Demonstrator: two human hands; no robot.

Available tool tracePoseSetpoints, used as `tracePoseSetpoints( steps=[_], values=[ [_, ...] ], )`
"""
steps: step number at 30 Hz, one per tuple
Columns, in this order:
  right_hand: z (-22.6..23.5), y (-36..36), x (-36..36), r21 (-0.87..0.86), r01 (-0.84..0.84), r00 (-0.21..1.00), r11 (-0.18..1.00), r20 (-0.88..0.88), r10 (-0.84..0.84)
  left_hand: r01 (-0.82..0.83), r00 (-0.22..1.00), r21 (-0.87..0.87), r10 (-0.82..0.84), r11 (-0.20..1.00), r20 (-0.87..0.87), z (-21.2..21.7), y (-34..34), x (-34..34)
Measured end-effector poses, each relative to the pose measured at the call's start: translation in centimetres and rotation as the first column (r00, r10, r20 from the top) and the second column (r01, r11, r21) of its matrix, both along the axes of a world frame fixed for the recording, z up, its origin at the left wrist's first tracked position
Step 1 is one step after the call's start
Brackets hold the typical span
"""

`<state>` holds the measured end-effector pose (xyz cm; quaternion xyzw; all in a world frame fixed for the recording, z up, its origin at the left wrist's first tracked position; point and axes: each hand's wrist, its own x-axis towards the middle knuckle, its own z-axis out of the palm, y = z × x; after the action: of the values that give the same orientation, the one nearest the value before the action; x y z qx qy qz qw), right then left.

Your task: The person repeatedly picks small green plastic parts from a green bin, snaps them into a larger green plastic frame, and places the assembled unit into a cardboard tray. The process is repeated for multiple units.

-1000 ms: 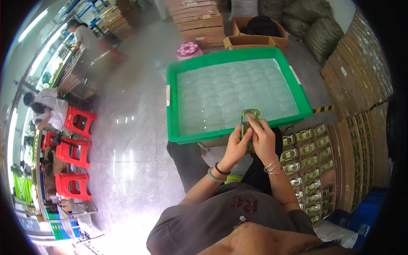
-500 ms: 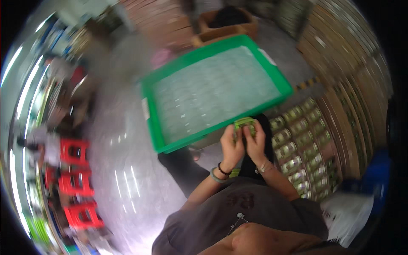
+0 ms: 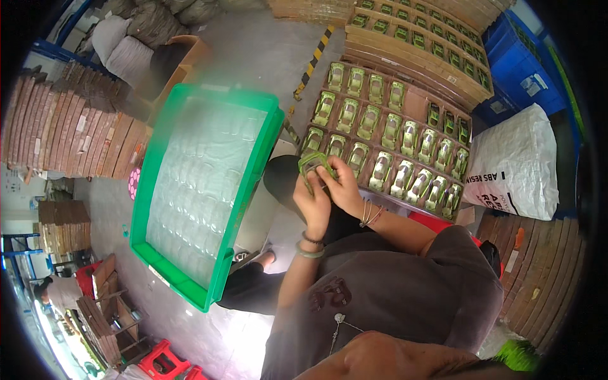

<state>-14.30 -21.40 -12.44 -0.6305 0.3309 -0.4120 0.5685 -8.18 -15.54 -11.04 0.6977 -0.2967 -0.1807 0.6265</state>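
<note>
In front of my chest, a green toy car body is held up between both hands. My left hand grips it from below with the fingers closed on it. My right hand holds its right side, with fingertips pressed against the underside or inside; which one I cannot tell. Just beyond and to the right lies a brown divided tray, filled with rows of similar green toy cars. A few slots near its far right corner hold no car.
A green crate of clear plastic pieces stands on my left. Stacked trays of cars rise at the far side. A white sack and blue bins are at right; a red stool is at lower left.
My view has swung to the right, so the crate now appears further left and the car tray nearer the middle. Both hands keep their hold on the toy car body.
</note>
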Motion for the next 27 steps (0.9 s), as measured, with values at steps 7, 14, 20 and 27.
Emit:
tracePoseSetpoints(
  steps=[7, 14, 20, 27],
  values=[
    [-0.5, -2.0, -1.3, 0.032, 0.038, 0.998, 0.999, -0.058, -0.036, 0.085, 0.992, 0.041, -0.081, 0.996, -0.094, -1.5, -2.6, -0.4],
    [-4.8, -3.4, -7.5, 0.536, 0.021, 0.995, 0.844, -0.092, 0.034, 0.200, 0.969, 0.149, -0.219, 0.968, 0.119, -6.7, -3.3, -0.6],
    [-16.4, -19.0, -18.4, 0.453, 0.526, 0.844, 0.719, -0.384, -0.375, 0.419, 0.879, 0.241, -0.325, 0.875, -0.350, -2.4, -0.1, -0.9],
    [-19.5, -32.5, -18.0, -0.178, 0.410, 0.333, 0.895, -0.884, -0.329, 0.197, 0.968, 0.260, -0.145, 0.945, -0.206, -3.1, 4.3, 0.6]
  ],
)
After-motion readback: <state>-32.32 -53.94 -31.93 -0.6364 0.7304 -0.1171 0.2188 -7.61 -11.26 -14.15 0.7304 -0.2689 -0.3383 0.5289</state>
